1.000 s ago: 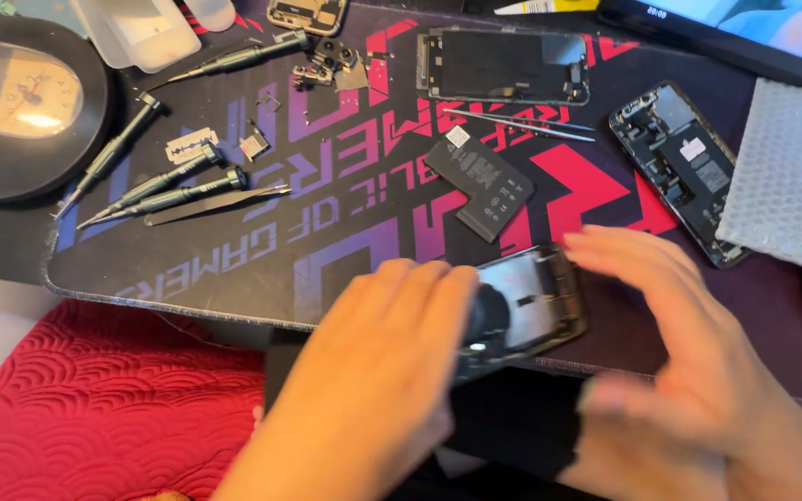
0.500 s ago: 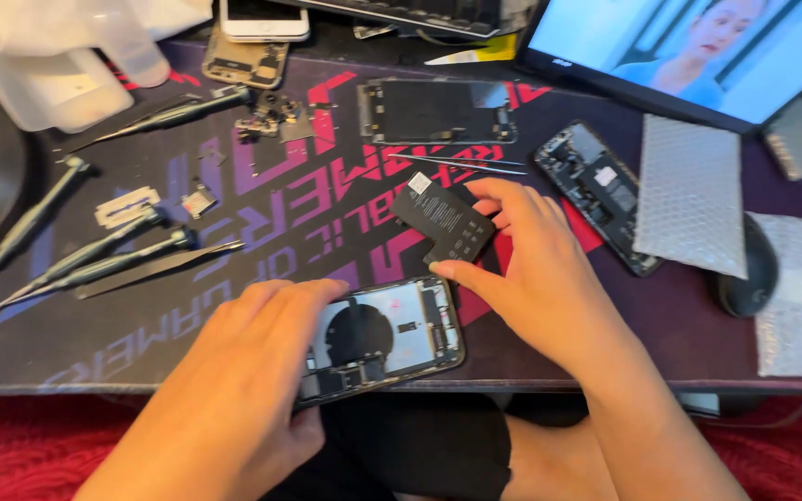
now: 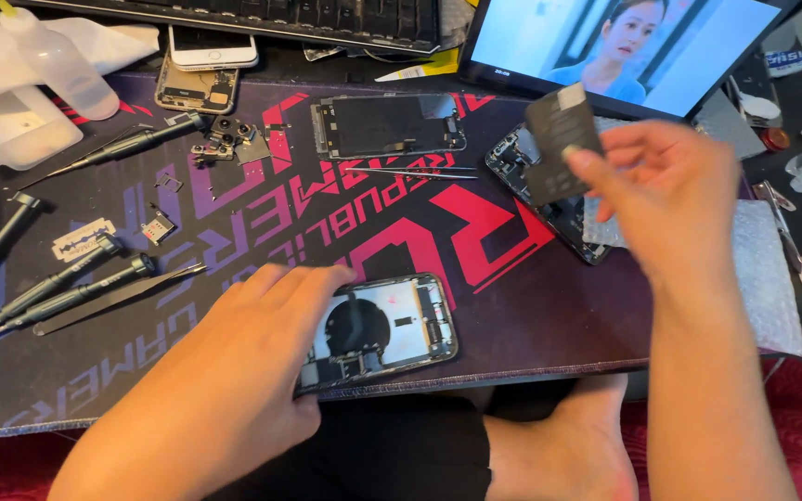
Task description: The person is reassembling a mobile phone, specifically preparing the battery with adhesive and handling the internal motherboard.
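My left hand lies flat on the dark printed desk mat, its fingers touching the left end of an opened phone body with bare internals. My right hand is raised above the mat's right side and pinches a black flat phone battery by its lower edge. Under that hand lies a second opened phone frame on a sheet of bubble wrap. A detached screen panel rests face down near the mat's top, with thin tweezers just below it.
Screwdrivers, a flat pry tool, a razor blade and small camera parts litter the mat's left. A white phone, a keyboard, a plastic bottle and a tablet playing video line the back. My legs show below the desk edge.
My right hand has picked the black battery up off the mat and lifted it to the upper right. My left hand stays on the opened phone. The camera view shifted right.
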